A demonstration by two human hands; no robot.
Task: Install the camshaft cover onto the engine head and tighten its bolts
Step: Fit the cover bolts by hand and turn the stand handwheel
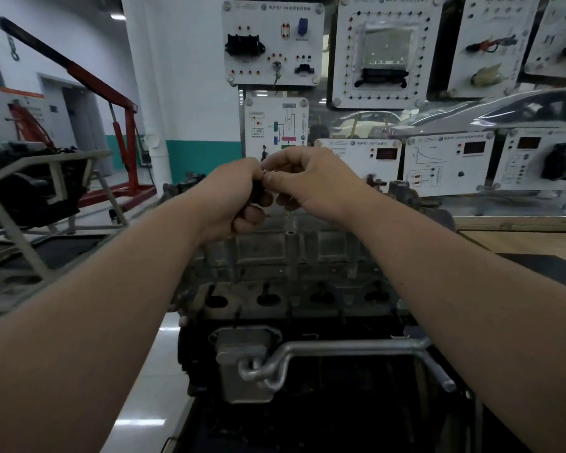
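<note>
Both bare forearms reach forward and converge at mid-frame, the left forearm [111,305] rising from lower left, the right forearm [455,289] from lower right. The left hand [236,201] is curled, its fingers [252,220] wrapped round a small dark part [257,194]. The right hand [311,181], knuckles up and wrist slightly bent, meets it, thumb [273,184] and forefinger pinching the top end of the same part. The two hands touch.

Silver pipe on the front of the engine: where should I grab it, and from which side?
Grab the pipe on its long straight stretch, coming from above. That run lies level and bare, with room beneath for fingers to curl. The left end bends tightly by the metal box.
</note>
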